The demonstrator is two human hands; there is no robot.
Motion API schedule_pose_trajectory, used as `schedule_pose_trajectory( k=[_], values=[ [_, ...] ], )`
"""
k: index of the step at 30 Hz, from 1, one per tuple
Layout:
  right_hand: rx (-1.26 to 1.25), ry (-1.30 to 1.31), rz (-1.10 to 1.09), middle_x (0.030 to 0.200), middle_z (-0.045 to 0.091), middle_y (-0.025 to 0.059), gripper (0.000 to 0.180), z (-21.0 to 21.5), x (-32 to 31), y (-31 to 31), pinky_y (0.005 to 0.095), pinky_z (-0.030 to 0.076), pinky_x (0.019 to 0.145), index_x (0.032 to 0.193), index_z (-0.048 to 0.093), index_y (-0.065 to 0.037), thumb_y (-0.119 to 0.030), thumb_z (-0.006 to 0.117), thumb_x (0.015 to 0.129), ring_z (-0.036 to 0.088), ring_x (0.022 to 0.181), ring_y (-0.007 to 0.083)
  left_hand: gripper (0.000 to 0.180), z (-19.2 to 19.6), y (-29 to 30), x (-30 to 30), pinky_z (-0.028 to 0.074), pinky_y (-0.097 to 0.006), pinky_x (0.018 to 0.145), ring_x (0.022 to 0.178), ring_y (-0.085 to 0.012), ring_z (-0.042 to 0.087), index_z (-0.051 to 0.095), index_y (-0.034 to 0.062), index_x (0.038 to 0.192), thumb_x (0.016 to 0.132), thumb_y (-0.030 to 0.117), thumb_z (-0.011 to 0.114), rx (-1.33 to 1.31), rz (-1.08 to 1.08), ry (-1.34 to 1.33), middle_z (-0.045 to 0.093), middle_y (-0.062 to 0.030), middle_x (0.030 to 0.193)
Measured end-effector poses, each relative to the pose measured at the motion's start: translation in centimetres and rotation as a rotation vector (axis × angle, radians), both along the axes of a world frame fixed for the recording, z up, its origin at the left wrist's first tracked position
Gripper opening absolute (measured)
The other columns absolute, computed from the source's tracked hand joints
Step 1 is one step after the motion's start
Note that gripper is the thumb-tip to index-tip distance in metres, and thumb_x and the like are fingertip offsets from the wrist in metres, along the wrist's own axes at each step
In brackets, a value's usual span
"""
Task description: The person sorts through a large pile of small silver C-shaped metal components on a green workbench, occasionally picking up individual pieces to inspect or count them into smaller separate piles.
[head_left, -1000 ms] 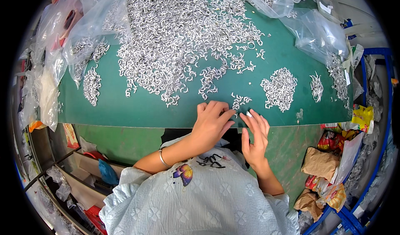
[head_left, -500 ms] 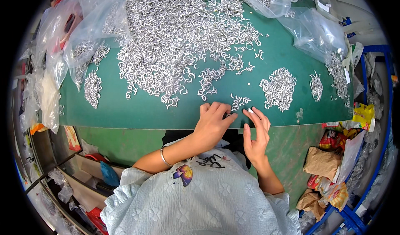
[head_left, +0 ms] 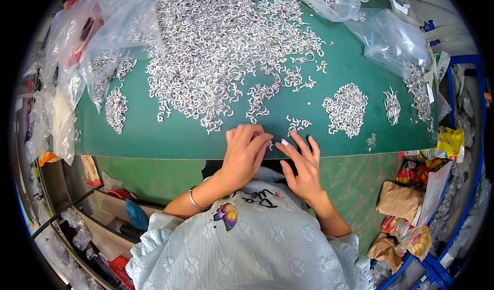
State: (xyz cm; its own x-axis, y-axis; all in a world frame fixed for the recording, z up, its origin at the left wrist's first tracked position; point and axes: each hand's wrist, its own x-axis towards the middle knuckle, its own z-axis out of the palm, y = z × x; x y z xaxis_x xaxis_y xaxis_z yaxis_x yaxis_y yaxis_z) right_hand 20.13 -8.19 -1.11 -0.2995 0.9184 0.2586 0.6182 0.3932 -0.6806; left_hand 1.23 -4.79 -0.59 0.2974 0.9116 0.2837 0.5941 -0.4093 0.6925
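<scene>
A large heap of small silver metal hooks (head_left: 221,48) covers the far half of the green table (head_left: 175,133). My left hand (head_left: 246,153) rests at the near edge with its fingers curled, pinching one small metal hook (head_left: 270,145). Beside it, my right hand (head_left: 303,166) lies with its fingers spread, the index tip almost touching the left hand's fingers. A few loose hooks (head_left: 297,123) lie just beyond both hands. A smaller sorted pile (head_left: 346,107) sits to the right, and another little pile (head_left: 392,105) lies further right.
Clear plastic bags (head_left: 77,58) with more hooks crowd the table's left side, and more bags (head_left: 391,30) lie at the far right. Another small heap (head_left: 116,107) lies on the left. Brown and coloured packets (head_left: 406,197) sit low on the right, by a blue frame (head_left: 453,213).
Both hands stayed at the near table edge. My right hand has tilted toward the left hand, bringing the fingertips closer together.
</scene>
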Motion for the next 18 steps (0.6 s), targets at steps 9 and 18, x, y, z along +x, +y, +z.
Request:
schedule_pose_trajectory(
  k=[9,18],
  values=[
    [0.062,-0.021,-0.145,0.123,0.065,0.0103,0.037,0.1,0.2,0.7,0.0565,0.026,0.108,0.124,0.057,0.003,-0.007,0.060,0.089,0.048,0.131,0.0355,0.025,-0.6,0.0,0.1,0.033,-0.037,0.081,0.094,-0.0228,0.053,0.066,0.0060,0.102,0.078,0.001,0.071,-0.011,-0.008,0.022,0.057,-0.0053,0.101],
    [-0.043,-0.294,-0.048,0.139,0.053,0.0115,0.064,0.4,-0.3,2.2,0.0700,0.014,0.108,0.140,0.040,0.003,-0.015,0.067,0.085,0.031,0.142,0.0371,0.028,-0.7,-0.1,0.2,0.034,-0.039,0.084,0.103,-0.0261,0.053,0.065,0.0067,0.101,0.076,0.010,0.076,-0.010,-0.054,0.061,0.057,-0.0068,0.108]
  ],
)
